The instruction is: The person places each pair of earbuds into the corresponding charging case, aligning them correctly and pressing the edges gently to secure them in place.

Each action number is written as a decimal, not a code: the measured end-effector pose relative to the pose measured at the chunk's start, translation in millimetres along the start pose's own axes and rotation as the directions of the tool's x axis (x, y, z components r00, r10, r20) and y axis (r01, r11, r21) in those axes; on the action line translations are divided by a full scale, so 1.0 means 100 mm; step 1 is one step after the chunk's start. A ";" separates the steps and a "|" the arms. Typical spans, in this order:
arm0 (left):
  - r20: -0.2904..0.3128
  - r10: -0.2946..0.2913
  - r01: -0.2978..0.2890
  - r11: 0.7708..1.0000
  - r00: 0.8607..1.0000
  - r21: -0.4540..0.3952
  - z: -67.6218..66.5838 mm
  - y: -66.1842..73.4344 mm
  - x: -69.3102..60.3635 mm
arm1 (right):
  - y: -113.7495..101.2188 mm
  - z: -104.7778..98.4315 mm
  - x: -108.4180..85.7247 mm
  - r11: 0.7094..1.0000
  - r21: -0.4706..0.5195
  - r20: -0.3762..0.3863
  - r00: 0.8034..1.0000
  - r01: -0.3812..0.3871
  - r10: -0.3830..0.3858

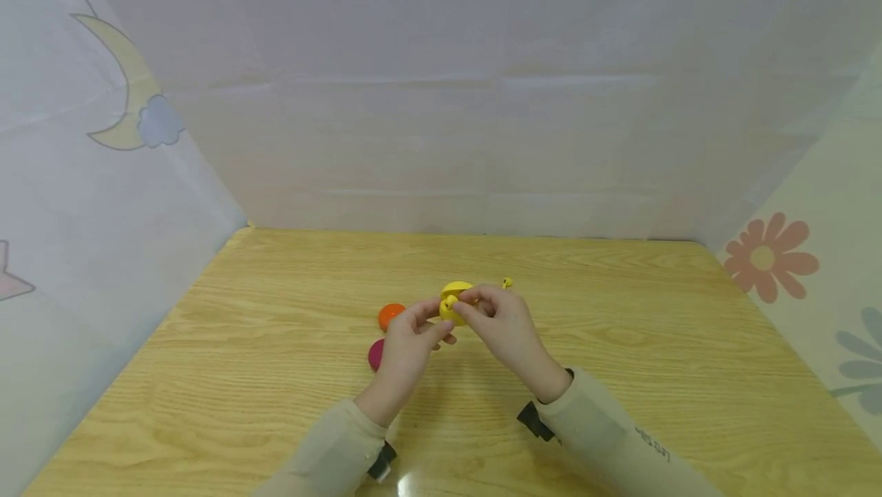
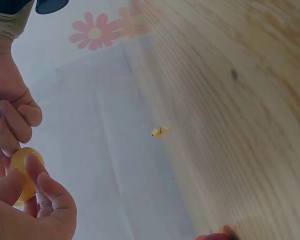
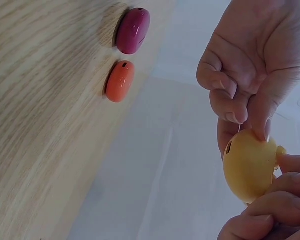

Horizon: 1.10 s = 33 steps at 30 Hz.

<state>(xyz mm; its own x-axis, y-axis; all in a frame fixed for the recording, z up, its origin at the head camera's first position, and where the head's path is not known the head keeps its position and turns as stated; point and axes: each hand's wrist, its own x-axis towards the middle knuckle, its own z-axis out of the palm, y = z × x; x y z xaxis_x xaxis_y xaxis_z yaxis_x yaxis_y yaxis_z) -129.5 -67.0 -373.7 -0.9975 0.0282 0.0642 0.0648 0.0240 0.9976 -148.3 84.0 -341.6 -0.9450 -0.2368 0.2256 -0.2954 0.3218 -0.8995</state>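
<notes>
My left hand (image 1: 411, 344) holds a small yellow earbud case (image 3: 250, 165) between thumb and fingers, above the table. The case's lid (image 1: 456, 286) is raised. My right hand (image 1: 501, 322) pinches a yellow earbud (image 1: 450, 303) at the open case; whether it sits in its slot cannot be seen. A second yellow earbud (image 1: 507, 282) with black marks lies on the table beyond the right hand; it shows also in the left wrist view. To the left are an orange case (image 1: 391, 316) and a magenta case (image 1: 375, 354), partly behind the left hand in the head view.
The wooden table (image 1: 289, 313) has a pale curtain (image 1: 448, 129) behind it and printed curtains on both sides. Both forearms come in from the front edge, with black straps at the wrists.
</notes>
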 end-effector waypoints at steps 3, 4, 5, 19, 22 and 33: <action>-0.002 0.005 -0.005 1.000 1.000 0.005 0.00 -0.01 0.01 | 0.00 0.00 0.00 1.000 0.005 -0.002 1.000 0.005 -0.005; -0.003 0.007 -0.007 1.000 1.000 0.005 0.00 -0.01 0.01 | 0.00 0.00 0.00 1.000 0.005 -0.001 1.000 0.005 -0.005; -0.004 0.010 -0.010 1.000 1.000 0.006 0.00 -0.01 0.01 | 0.00 0.00 0.00 1.000 0.006 -0.001 1.000 0.005 -0.005; -0.023 0.019 -0.019 1.000 1.000 0.018 0.03 0.02 0.00 | -0.03 0.01 -0.01 0.999 -0.042 -0.028 0.999 -0.024 0.023; -0.026 0.017 -0.016 1.000 1.000 0.016 0.03 0.02 0.00 | -0.02 0.01 -0.01 0.999 -0.033 -0.026 0.999 -0.027 0.026; -0.014 -0.010 0.010 1.000 1.000 -0.003 0.01 0.03 -0.01 | 0.00 -0.04 -0.01 0.998 0.009 -0.082 0.994 -0.069 0.070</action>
<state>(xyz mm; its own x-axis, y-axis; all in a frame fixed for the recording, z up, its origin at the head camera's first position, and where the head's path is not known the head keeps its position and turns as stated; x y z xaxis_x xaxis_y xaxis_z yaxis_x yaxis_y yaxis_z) -128.5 -66.0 -370.7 -0.9984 0.0136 0.0550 0.0553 0.0215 0.9982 -148.1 88.2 -340.2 -0.9717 -0.1380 0.1920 -0.2278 0.3288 -0.9165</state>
